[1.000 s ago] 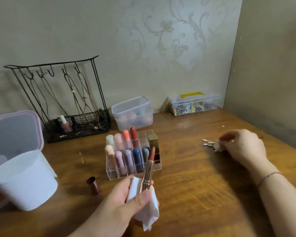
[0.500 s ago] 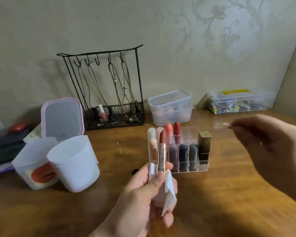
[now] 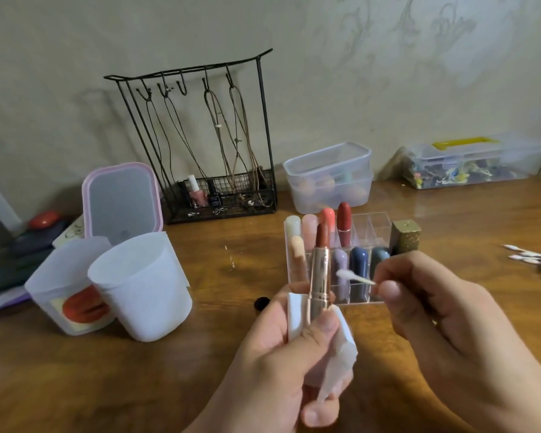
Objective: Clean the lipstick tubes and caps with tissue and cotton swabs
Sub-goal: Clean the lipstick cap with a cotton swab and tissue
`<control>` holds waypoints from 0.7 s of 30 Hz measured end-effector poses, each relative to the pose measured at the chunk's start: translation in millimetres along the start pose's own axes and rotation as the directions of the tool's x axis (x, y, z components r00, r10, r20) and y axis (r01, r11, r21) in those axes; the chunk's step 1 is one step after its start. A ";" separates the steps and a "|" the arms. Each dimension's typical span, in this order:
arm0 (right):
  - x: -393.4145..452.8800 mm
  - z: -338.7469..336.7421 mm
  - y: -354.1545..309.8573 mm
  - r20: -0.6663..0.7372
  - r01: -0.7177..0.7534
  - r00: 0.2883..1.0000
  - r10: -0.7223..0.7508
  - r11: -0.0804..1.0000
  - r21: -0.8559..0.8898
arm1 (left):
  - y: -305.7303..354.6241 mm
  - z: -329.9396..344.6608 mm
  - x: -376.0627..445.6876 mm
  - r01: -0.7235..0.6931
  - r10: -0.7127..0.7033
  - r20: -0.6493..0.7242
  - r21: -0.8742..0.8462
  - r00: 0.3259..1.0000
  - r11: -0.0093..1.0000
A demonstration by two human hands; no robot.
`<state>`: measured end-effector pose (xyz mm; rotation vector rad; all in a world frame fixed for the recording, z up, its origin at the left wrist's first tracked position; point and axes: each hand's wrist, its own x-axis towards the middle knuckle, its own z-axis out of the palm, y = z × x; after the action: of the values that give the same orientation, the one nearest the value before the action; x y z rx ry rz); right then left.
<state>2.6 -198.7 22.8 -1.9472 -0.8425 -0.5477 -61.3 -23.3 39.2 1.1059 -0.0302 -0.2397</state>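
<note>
My left hand grips an uncapped rose-gold lipstick tube upright, its brown-red stick up, together with a folded white tissue. My right hand pinches a cotton swab whose white tip points left, just right of the tube and close to it. Behind them stands a clear acrylic organizer with several lipsticks in it. A small dark cap lies on the table left of my left hand. More cotton swabs lie in a pile at the right edge.
Two white cups stand at the left, one holding an orange thing. Behind are a pink-framed mirror, a black wire jewellery rack, a clear tub and a clear box with a yellow handle. A gold square tube stands beside the organizer.
My right hand has come from the swab pile at the right, carrying one swab, to beside the lipstick tube. The view swung left. My left hand kept holding the tube and tissue.
</note>
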 end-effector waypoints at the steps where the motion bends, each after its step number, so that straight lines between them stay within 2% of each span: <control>1: -0.6 0.9 0.0 -0.005 -0.002 1.000 0.002 1.000 -0.005 | -0.2 -0.4 0.1 0.005 -0.005 -0.001 0.003 1.000 1.000; 4: -0.5 1.8 0.7 0.010 0.022 1.000 -0.022 0.996 -0.083 | 0.2 0.0 -0.4 0.002 -0.002 0.007 -0.006 1.000 1.000; 9: 3.9 -0.7 -2.1 -0.009 0.031 0.999 -0.032 0.995 -0.097 | -2.4 1.1 -0.9 0.000 0.000 0.022 -0.006 1.000 1.000; 14: 2.3 -3.6 -8.3 0.115 0.106 0.989 -0.092 0.988 -0.115 | -2.5 1.1 1.4 -0.009 0.008 -0.019 -0.023 1.000 1.000; 18: 4.5 -7.3 -7.7 0.058 0.065 0.997 -0.059 0.990 -0.122 | -4.4 0.8 2.5 0.001 -0.001 -0.010 -0.002 1.000 1.000; 21: 3.3 -8.1 -11.9 0.113 0.136 0.986 -0.121 0.982 -0.131 | -4.7 1.3 2.0 0.007 -0.007 -0.010 0.011 1.000 1.000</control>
<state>-4.4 -200.5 35.7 -2.0721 -1.0263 -0.5975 -60.3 -26.9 35.4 1.1182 -0.0185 -0.2401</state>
